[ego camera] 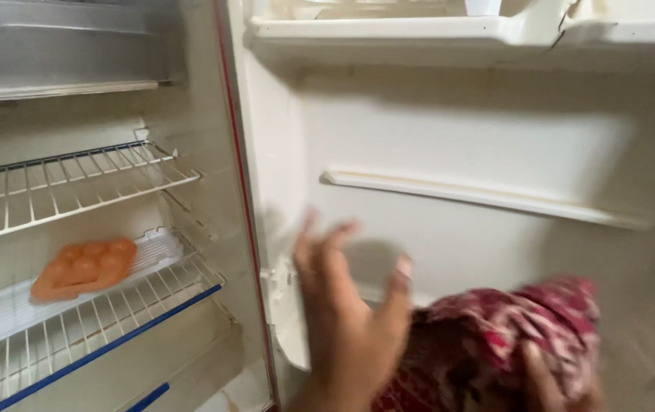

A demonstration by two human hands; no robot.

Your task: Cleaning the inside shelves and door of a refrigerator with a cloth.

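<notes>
- Left hand (346, 320) spread wide, fingers open, near the inner fridge door (457, 145).
- Right hand (552, 385) grips a red patterned cloth (510, 336), just right of the left hand.
- Orange egg tray (85, 267) on a wire shelf (160, 286), well left.

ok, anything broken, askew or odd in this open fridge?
The white plastic door shelf at the top looks cracked near its right part. An orange moulded egg tray lies empty and skewed on the wire rack's lower neighbour. The right hand grips a red patterned cloth; the left hand is open.
</notes>
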